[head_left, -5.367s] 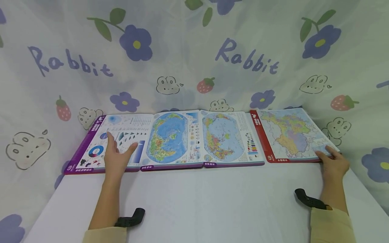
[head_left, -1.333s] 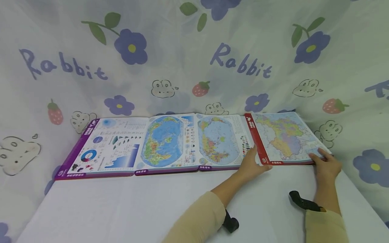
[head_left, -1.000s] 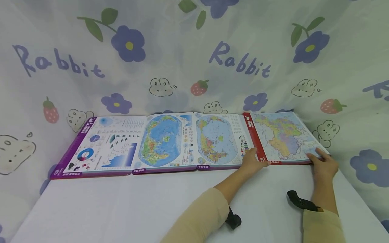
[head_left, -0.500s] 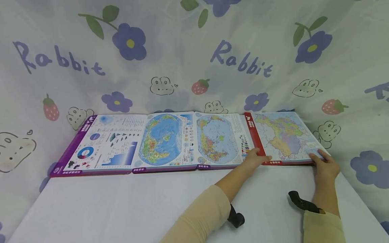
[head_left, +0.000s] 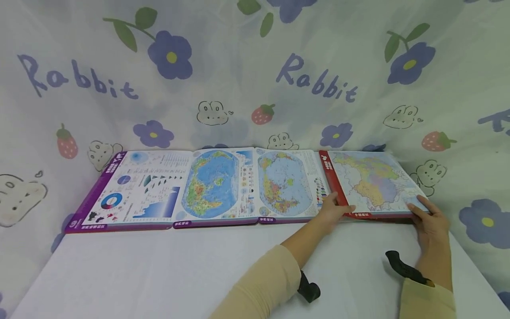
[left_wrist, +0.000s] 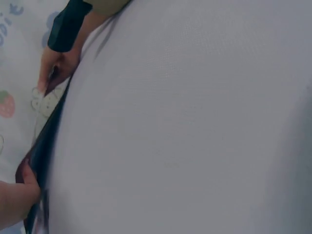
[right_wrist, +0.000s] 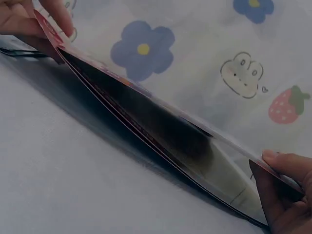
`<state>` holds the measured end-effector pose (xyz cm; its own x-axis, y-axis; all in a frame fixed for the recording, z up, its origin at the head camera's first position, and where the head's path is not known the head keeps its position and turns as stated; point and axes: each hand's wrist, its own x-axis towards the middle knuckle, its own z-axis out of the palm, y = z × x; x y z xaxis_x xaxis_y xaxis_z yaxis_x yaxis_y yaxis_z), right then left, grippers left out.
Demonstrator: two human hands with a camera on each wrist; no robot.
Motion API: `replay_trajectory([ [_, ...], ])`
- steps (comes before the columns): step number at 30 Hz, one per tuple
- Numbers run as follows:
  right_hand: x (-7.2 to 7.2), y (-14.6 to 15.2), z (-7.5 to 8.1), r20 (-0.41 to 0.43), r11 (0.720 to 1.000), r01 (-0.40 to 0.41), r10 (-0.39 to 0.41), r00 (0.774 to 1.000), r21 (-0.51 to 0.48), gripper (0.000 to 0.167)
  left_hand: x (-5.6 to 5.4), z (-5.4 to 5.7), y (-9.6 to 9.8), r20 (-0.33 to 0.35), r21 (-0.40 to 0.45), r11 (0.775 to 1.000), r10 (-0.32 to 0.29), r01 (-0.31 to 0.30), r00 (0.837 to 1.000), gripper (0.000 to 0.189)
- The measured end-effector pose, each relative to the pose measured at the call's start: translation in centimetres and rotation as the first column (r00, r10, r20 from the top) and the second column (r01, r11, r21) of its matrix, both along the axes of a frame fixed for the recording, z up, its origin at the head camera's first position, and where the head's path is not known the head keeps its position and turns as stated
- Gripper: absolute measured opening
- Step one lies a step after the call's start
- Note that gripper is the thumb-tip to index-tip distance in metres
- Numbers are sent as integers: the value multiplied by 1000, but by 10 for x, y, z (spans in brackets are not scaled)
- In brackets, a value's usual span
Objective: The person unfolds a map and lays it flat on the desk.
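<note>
At the right end of the table lies a folded map (head_left: 368, 184) with a red strip down its left side and a multicoloured map printed on top. My right hand (head_left: 432, 223) pinches its near right corner, thumb above and fingers beneath. My left hand (head_left: 330, 212) grips the near left corner beside the red strip. In the right wrist view, the top panel's edge (right_wrist: 195, 124) is lifted off the layer below, leaving a dark gap between my left hand (right_wrist: 29, 22) and my right hand (right_wrist: 292, 190).
An opened, purple-edged folding world map (head_left: 215, 181) stretches leftward along the back of the white table (head_left: 191, 270), touching or nearly touching the red-edged one. Behind hangs a curtain (head_left: 235, 66) printed with rabbits and flowers. A black wrist-camera strap (head_left: 406, 268) circles the right wrist.
My left hand has crossed from the purple-edged map's left panel to the red-edged map's left corner. Just now the red-edged map's near edge has risen slightly, with my right hand shifting a little rightward.
</note>
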<state>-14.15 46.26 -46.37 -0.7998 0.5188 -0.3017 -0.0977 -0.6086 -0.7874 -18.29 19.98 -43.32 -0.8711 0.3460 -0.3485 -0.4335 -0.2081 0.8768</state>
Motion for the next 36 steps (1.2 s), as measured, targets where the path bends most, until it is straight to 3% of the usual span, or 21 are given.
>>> replay_trajectory([
  [2, 4, 3, 0, 6, 992, -115, 114, 993, 52, 44, 2, 0, 1, -6, -29, 1000, 1, -1, 1000, 69],
  [4, 9, 7, -2, 2, 956, -274, 276, 961, 105, 41, 4, 0, 1, -18, -78, 997, 20, -21, 1000, 68],
  [5, 11, 9, -2, -7, 924, -358, 362, 932, 136, 41, 5, 0, 1, -27, -96, 995, 37, -40, 999, 67],
  [7, 15, 13, -4, -41, 840, -509, 525, 850, 189, 44, 5, -2, 1, -37, -112, 990, 84, -87, 996, 63],
  [9, 18, 14, -5, -90, 768, -606, 631, 770, 207, 47, 5, -6, 1, -57, -115, 983, 134, -140, 989, 58],
  [10, 20, 14, -6, -110, 742, -637, 665, 738, 211, 48, 5, -8, 0, -72, -114, 981, 151, -159, 986, 57],
  [12, 21, 14, -8, -145, 714, -667, 698, 701, 214, 49, 4, -11, -2, -95, -121, 977, 162, -173, 982, 56],
  [15, 22, 15, -9, -140, 714, -666, 697, 703, 214, 46, 4, -13, -5, -129, -156, 977, 129, -148, 983, 58],
  [18, 20, 15, -9, -55, 728, -632, 666, 744, 267, 43, 3, -12, -10, -175, -185, 977, 74, -106, 982, 60],
  [21, 18, 14, -6, 69, 714, -614, 632, 772, 335, 43, 2, -8, -15, -224, -209, 975, 23, -71, 974, 61],
  [23, 16, 12, -3, 141, 692, -625, 622, 770, 361, 45, 0, -7, -20, -244, -210, 976, 4, -57, 970, 61],
  [27, 12, 4, 6, 224, 678, -650, 613, 758, 344, 46, -4, -6, -28, -246, -167, 984, 18, -61, 969, 58],
  [32, 8, -5, 16, 236, 676, -656, 613, 754, 336, 49, -7, -5, -35, -223, -129, 988, 55, -85, 973, 56],
  [36, 7, -12, 21, 220, 684, -644, 608, 763, 344, 50, -6, -1, -41, -227, -107, 991, 59, -86, 972, 57],
])
